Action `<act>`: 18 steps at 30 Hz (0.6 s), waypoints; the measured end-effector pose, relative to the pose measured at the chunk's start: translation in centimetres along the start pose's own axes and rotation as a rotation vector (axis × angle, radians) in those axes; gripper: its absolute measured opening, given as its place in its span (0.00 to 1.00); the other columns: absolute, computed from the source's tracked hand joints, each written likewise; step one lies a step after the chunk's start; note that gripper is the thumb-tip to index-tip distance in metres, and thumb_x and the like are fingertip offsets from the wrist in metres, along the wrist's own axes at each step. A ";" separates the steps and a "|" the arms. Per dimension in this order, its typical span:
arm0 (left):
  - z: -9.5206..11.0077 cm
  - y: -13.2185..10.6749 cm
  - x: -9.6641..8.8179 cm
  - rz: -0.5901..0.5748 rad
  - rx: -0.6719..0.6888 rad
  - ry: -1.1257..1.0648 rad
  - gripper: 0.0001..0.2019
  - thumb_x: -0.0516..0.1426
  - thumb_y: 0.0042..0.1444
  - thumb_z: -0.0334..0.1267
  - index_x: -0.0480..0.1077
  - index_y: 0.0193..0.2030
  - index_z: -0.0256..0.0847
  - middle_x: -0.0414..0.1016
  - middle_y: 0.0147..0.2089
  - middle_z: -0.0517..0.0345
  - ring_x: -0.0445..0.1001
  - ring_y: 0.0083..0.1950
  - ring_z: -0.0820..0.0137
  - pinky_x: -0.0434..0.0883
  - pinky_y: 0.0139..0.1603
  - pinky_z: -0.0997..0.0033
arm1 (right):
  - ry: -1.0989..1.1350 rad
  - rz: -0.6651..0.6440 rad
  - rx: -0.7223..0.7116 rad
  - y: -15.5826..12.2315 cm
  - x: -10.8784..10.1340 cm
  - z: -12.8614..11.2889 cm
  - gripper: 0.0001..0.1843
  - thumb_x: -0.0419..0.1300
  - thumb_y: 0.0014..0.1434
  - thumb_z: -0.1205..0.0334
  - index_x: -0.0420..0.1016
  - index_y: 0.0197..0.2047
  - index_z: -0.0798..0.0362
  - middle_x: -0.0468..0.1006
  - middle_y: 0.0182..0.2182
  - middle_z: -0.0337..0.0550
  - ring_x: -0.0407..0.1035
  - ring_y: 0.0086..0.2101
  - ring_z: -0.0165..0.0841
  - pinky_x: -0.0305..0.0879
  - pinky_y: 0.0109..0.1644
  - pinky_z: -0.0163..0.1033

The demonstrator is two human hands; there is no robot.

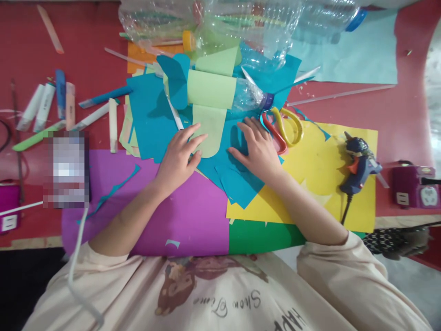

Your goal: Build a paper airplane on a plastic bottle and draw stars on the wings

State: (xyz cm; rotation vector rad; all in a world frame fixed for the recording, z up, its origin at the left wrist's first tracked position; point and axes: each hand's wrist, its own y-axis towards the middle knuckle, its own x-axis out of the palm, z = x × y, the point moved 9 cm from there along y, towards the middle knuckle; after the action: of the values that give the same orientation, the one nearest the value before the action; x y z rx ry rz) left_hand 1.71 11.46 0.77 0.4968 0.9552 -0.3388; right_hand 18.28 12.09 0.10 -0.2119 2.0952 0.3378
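Note:
A clear plastic bottle (248,94) with a purple cap lies on its side, wrapped in light green paper (212,89). Green flaps stick out on both sides like wings, and a blue paper piece (175,82) stands at its base end. My left hand (182,154) rests by the near flap, fingers spread, holding nothing I can see. On the blue paper sheets (237,184), my right hand (257,145) lies with its fingers apart, below the bottle's cap. Scissors (287,128) with red and yellow handles sit just right of that hand, their blades partly hidden.
A glue gun (360,165) lies on yellow paper (330,151) at the right. Purple paper (193,207) covers the near left, beside a blurred-out device (69,170). Markers (44,105) are scattered at the left. Large clear bottles (248,27) line the back. A purple power socket (415,186) stands far right.

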 end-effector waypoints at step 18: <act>0.9 -0.2 0.3 -0.091 0.003 -0.109 0.27 0.34 0.69 0.52 0.65 0.60 0.43 0.71 0.59 0.50 0.68 0.61 0.62 0.53 0.69 0.50 | 0.456 -0.207 -0.150 -0.1 -1.7 -1.8 0.10 0.55 0.59 0.57 0.73 0.31 0.52 0.77 0.29 0.42 0.70 0.31 0.33 0.67 0.37 0.40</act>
State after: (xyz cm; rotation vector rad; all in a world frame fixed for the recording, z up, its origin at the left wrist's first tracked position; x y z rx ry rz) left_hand 2.37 10.77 0.90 0.4344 0.8733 -0.4455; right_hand 17.74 11.41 2.37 -0.6407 2.4676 0.3450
